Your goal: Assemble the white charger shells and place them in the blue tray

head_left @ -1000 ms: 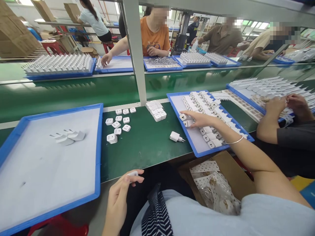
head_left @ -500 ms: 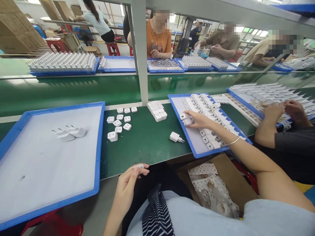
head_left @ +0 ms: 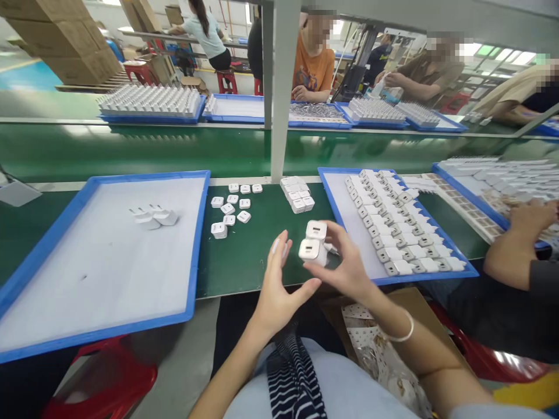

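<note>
My right hand (head_left: 345, 265) is closed around two white USB wall chargers (head_left: 311, 249). It holds them above the green bench, their port faces turned towards me. Opposite them is my left hand (head_left: 279, 279), its thumb spread away from its fingers and apart from the chargers. Something small and white shows at its fingertips; I cannot make out whether it is a loose piece. Beyond the hands, several small white square pieces (head_left: 227, 208) lie scattered, with a close-packed block of white pieces (head_left: 297, 194) beside them. Rows of similar chargers (head_left: 388, 233) fill the blue-rimmed tray on my right.
A blue-rimmed tray (head_left: 192, 273) at left holds two pronged white plugs (head_left: 155, 217). A grey upright post (head_left: 279, 87) stands at the bench's back. A co-worker's hand (head_left: 533, 218) is at far right. An open cardboard box (head_left: 419, 305) sits below the bench edge.
My right hand has come left from the right tray with two chargers in it. My left hand has risen over the bench and opened its thumb. The view has turned left.
</note>
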Action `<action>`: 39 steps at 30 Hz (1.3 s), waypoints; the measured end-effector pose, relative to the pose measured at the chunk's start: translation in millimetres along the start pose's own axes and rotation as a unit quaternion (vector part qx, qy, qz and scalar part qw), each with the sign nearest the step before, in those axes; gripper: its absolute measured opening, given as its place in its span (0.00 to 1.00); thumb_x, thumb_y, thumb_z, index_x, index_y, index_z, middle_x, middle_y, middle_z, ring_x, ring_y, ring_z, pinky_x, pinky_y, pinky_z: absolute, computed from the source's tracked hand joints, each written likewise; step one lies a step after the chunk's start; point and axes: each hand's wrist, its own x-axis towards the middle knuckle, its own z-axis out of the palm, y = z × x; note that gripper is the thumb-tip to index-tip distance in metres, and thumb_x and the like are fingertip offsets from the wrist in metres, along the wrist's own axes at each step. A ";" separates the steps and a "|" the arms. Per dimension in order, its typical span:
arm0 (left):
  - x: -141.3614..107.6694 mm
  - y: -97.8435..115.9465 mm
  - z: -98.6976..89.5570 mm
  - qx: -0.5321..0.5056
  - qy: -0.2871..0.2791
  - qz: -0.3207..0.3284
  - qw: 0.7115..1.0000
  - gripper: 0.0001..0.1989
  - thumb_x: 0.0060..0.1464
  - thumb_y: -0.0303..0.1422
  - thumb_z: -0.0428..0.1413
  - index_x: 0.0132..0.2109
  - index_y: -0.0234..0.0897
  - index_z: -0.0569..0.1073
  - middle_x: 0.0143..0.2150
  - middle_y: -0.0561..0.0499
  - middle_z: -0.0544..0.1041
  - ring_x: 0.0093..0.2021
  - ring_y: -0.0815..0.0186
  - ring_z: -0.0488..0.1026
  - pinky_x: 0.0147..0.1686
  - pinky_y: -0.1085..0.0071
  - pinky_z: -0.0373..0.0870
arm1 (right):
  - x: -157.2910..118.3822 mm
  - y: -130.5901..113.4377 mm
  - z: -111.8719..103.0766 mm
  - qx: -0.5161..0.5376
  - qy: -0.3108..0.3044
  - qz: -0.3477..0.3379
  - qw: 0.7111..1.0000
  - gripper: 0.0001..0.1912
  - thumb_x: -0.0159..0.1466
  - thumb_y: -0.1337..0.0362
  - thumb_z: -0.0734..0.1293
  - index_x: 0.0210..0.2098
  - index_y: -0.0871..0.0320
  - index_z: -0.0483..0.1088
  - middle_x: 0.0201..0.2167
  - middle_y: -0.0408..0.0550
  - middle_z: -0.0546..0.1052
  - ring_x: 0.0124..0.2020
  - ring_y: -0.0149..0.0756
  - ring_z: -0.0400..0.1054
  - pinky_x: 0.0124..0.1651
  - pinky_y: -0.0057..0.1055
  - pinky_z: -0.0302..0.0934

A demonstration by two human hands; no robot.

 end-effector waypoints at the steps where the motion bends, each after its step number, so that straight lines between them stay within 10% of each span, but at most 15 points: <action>1: 1.1 1.6 3.8 -0.017 0.000 0.003 1.000 0.43 0.52 0.39 0.64 0.70 0.50 0.53 0.74 0.46 0.50 0.71 0.51 0.54 0.68 0.56 0.56 | -11.6 -11.2 17.6 0.008 0.028 0.008 1.000 0.40 0.54 0.59 0.76 0.61 0.46 0.56 0.57 0.54 0.69 0.54 0.51 0.68 0.55 0.53 0.68; 5: -0.8 6.1 3.8 -0.080 0.058 -0.026 0.995 0.33 0.54 0.37 0.63 0.65 0.44 0.64 0.69 0.44 0.62 0.69 0.51 0.59 0.66 0.56 0.61 | -35.6 -35.4 58.1 0.014 0.099 0.016 0.995 0.42 0.55 0.64 0.73 0.64 0.40 0.53 0.56 0.54 0.68 0.53 0.55 0.67 0.55 0.62 0.65; 14: -11.9 13.1 -30.8 -0.097 0.120 0.007 0.988 0.20 0.52 0.32 0.64 0.53 0.38 0.76 0.56 0.42 0.77 0.57 0.53 0.74 0.58 0.57 0.71 | -39.5 -51.0 37.7 0.048 -0.114 -0.059 0.991 0.44 0.59 0.65 0.72 0.68 0.37 0.48 0.60 0.52 0.65 0.60 0.54 0.63 0.59 0.58 0.64; 20: -29.1 22.5 -61.7 0.014 -0.033 0.069 0.997 0.19 0.48 0.27 0.66 0.50 0.40 0.78 0.52 0.44 0.80 0.54 0.55 0.76 0.56 0.60 0.71 | -4.9 -46.7 12.4 0.192 -0.185 0.049 0.963 0.05 0.65 0.60 0.68 0.39 0.45 0.76 0.35 0.46 0.77 0.37 0.41 0.72 0.39 0.39 0.68; 29: -47.4 34.4 -66.9 0.031 -0.168 0.020 0.985 0.20 0.46 0.29 0.67 0.49 0.40 0.79 0.50 0.44 0.78 0.51 0.55 0.77 0.55 0.61 0.72 | 33.2 -48.3 35.9 0.254 -0.440 0.148 0.848 0.12 0.56 0.57 0.75 0.36 0.56 0.77 0.25 0.39 0.65 0.27 0.28 0.59 0.29 0.26 0.55; 39: -45.5 28.8 -71.7 -0.045 -0.146 -0.057 0.987 0.24 0.41 0.28 0.70 0.48 0.38 0.80 0.53 0.42 0.79 0.55 0.53 0.76 0.57 0.61 0.71 | 34.9 -56.2 10.3 0.055 -0.334 -0.037 0.940 0.08 0.68 0.63 0.66 0.37 0.58 0.78 0.34 0.47 0.79 0.34 0.31 0.71 0.37 0.27 0.62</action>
